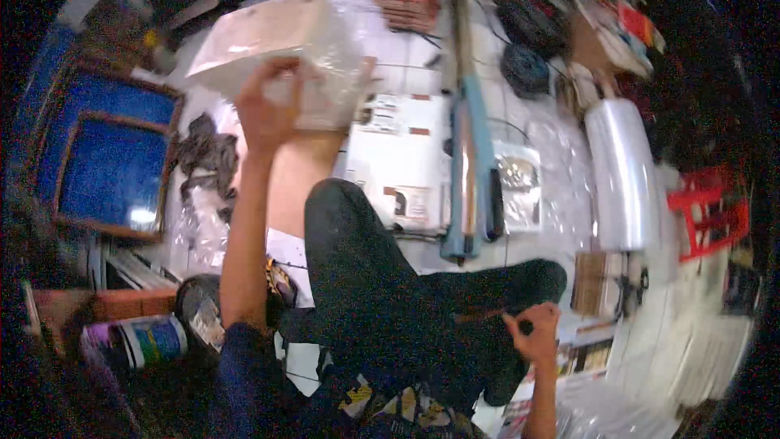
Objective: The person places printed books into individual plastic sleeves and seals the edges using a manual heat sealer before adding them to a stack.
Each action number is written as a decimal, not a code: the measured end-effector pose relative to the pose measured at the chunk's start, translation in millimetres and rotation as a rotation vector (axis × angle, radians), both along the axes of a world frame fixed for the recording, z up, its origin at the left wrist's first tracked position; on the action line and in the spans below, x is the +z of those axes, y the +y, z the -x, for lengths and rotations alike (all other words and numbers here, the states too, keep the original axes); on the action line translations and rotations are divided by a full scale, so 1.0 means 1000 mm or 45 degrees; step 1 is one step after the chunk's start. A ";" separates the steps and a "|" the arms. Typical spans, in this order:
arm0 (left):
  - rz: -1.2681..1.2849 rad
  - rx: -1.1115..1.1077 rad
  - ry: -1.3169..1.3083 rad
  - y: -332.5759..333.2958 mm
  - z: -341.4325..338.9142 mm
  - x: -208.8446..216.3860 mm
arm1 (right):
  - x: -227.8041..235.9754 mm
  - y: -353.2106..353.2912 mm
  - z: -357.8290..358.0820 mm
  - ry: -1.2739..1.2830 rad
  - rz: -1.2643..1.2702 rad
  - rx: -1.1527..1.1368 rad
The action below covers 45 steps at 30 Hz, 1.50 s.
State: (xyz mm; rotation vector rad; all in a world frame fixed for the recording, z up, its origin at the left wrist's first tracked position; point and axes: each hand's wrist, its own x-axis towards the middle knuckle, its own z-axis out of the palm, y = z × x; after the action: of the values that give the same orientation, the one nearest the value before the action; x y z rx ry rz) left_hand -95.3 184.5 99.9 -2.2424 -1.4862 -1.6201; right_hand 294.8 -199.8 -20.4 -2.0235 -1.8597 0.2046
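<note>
My left hand (272, 110) reaches forward with thumb and fingers curled into a pinch, smeared by motion, at the near edge of a pale flat packet (264, 28) in clear plastic. The plastic wrap (341, 57) bunches at the packet's right side. Below the packet lies a plain brown cardboard sheet (301, 179). My right hand (538, 335) rests low by my right knee, its fingers curled closed. A small dark round end shows in that fist; what it belongs to is too dim to tell.
White printed sheets (398, 162) lie ahead, beside a long blue-grey bar-shaped tool (467, 162). Blue framed panels (114, 154) stand at left. At right are a plastic film roll (621, 171) and a red stool (708, 211). A red stack (406, 0) sits far ahead.
</note>
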 end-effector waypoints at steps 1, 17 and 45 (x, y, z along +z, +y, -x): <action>-0.071 0.083 0.049 0.022 0.031 0.010 | -0.006 0.000 -0.001 -0.015 -0.029 0.037; -0.326 0.004 0.839 0.070 0.071 -0.017 | 0.049 0.076 0.127 0.487 0.239 0.465; 0.655 -0.493 0.534 -0.267 -0.049 -0.046 | 0.056 0.164 0.162 1.772 0.513 -0.169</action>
State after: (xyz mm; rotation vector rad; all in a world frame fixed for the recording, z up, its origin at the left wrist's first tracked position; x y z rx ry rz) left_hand -46.8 -82.5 54.2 -3.0508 -1.5421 -0.7609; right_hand 132.8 -36.2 35.3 -1.4111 -0.7852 1.5506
